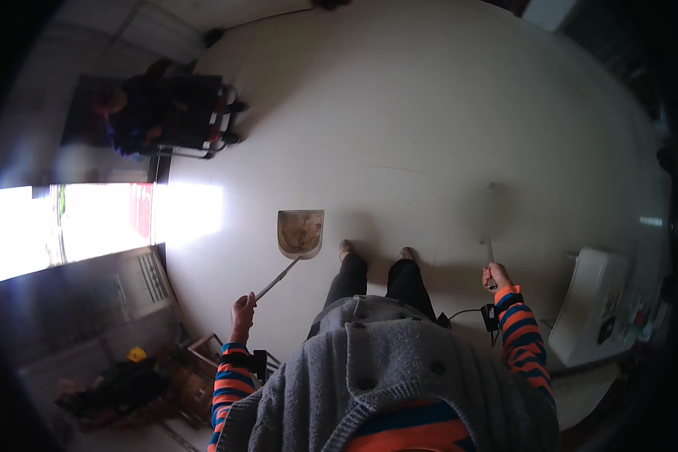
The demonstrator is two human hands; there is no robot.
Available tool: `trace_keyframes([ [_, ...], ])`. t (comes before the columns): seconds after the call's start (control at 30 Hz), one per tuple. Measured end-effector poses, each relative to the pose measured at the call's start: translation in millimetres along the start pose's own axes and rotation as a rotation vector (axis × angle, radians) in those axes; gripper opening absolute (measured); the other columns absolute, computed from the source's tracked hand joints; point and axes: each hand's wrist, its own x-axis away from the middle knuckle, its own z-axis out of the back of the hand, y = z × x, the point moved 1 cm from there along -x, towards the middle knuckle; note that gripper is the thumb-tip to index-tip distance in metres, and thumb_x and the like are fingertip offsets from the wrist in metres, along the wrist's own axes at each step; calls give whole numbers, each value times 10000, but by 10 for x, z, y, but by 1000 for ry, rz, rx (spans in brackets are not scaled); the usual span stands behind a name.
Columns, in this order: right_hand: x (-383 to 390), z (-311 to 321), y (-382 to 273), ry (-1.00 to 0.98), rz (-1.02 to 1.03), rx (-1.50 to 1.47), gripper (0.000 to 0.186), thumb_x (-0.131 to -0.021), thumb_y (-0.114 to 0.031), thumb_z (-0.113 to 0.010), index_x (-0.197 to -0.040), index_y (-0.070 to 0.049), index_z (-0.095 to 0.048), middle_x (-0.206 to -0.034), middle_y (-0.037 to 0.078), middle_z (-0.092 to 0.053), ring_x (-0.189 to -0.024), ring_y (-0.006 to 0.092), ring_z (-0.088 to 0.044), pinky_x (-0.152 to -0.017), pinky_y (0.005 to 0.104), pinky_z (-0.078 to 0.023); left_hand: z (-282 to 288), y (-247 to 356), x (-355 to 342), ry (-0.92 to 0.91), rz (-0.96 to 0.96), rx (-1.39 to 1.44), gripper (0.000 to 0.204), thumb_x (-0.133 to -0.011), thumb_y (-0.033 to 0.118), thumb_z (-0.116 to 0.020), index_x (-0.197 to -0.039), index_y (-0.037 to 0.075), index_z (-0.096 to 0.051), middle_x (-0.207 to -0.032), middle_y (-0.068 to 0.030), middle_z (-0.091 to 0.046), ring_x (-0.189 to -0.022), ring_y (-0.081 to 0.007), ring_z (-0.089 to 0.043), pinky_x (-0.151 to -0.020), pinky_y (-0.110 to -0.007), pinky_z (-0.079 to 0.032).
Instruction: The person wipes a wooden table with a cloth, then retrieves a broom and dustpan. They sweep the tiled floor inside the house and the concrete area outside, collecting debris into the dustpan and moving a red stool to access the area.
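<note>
My left hand (242,312) is closed round the long grey handle of a dustpan (301,232). The pan rests on the pale floor ahead and left of my feet, its open edge facing away from me. Brownish dirt or stains show inside it. Out to the right, my right hand (495,277) grips a grey stick-like handle (489,248) that points away from me. Its far end is smeared and blends into the floor, so I cannot make out what is on it. Dark straps with small black boxes sit on both wrists.
A person (151,109) sits at the far left on a dark seat. Bright light falls through a doorway (98,222) on the left. A wooden chair or frame (196,369) with dark cloth stands at lower left. To the right is a white box-like appliance (591,305).
</note>
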Motion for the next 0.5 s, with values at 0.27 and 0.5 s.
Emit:
trace_keyframes([
  [0.27,-230,-1121,-231,-25,-7,276,171,-717,-79,-307,-548,-98,-315,-457,-5,-341,-374,111,-320,-351,228,-286,377,-1246,121,118,116,319,393,-825,426,-481,-627,87,-500,-456,56,-329,-352,-42,-275,-318,-218,-216],
  [0.5,-1630,-2638,78,-220,-172,218,85,-674,-26,-333,-606,-74,-317,-516,43,-315,-429,155,-317,-393,263,-288,448,-2002,-223,193,172,392,424,-827,416,-485,-619,48,-525,-482,37,-393,-419,-47,-346,-384,-228,-269],
])
